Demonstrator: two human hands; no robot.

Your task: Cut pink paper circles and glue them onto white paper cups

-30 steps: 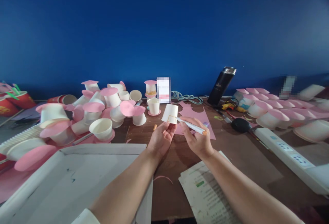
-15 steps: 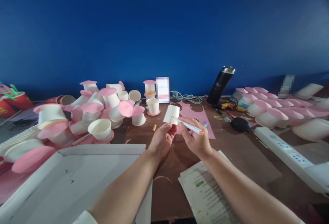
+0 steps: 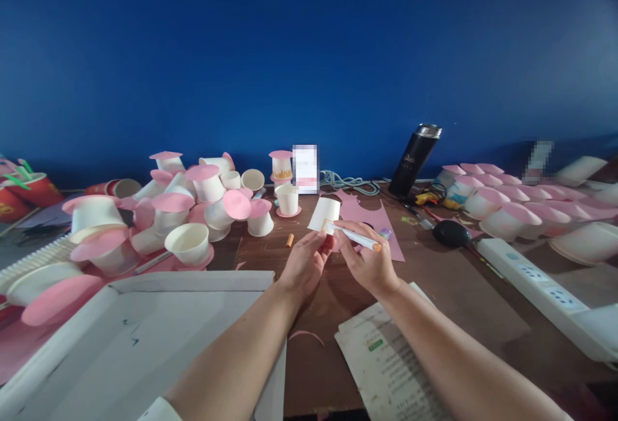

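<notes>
My left hand (image 3: 305, 260) is closed around the lower part of a white paper cup (image 3: 324, 212), held tilted above the table. Yellow-orange lines show on the cup's side near my fingers. In my right hand (image 3: 369, 260) is a white marker (image 3: 360, 239) with an orange end, its tip against the cup at those lines. A small orange marker cap (image 3: 290, 240) lies on the table left of the cup. Behind it stands another white paper cup (image 3: 288, 200) on a pink disc. My fingers hide part of the held cup.
Many white cups with pink paper discs (image 3: 174, 202) crowd the left; more stand in rows (image 3: 512, 208) at right. Cut pink paper (image 3: 386, 228) lies beyond my right hand. Around are a black flask (image 3: 415, 160), power strip (image 3: 535, 286), printed sheets (image 3: 371, 363) and white box lid (image 3: 145, 344).
The cup has shifted slightly to the right in my left hand, and the orange line on it shows more clearly. The marker's back end has moved a little left and up.
</notes>
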